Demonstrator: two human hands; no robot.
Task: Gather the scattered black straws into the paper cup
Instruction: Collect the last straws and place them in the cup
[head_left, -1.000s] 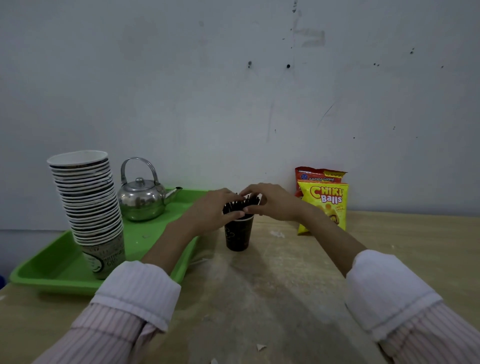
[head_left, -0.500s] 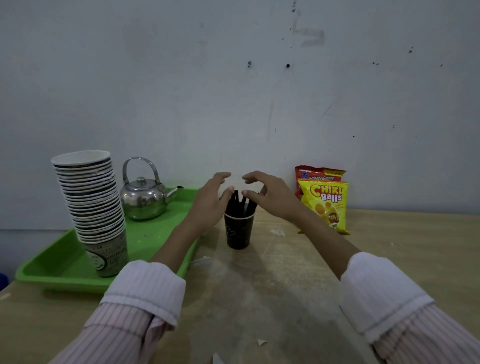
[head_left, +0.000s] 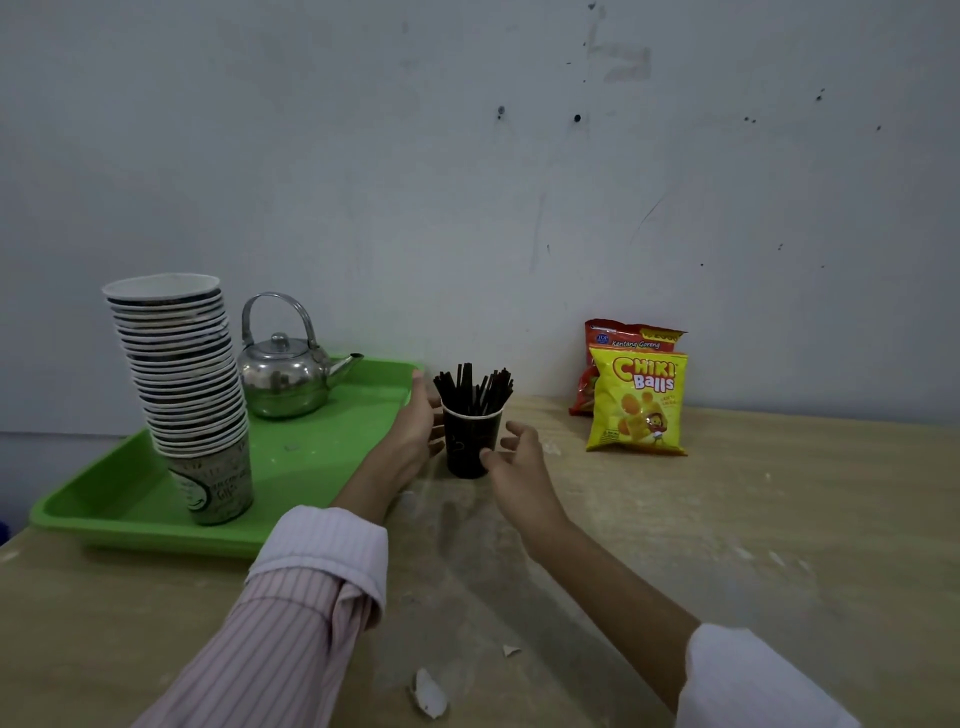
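A dark paper cup (head_left: 470, 441) stands upright on the wooden table near the wall. Several black straws (head_left: 472, 387) stick up out of it, fanned apart. My left hand (head_left: 413, 426) is beside the cup's left side, fingers spread and holding nothing. My right hand (head_left: 511, 457) is at the cup's lower right, fingers apart, with its fingertips at the cup wall. I see no loose straws on the table.
A green tray (head_left: 322, 467) on the left carries a tall stack of paper cups (head_left: 182, 374) and a metal kettle (head_left: 283, 374). Two snack bags (head_left: 636, 400) lean against the wall at the right. Paper scraps (head_left: 428, 693) lie near the front edge.
Both hands came off the tops of the straws, opened and dropped down to either side of the cup. The straws now stand uncovered in the cup.
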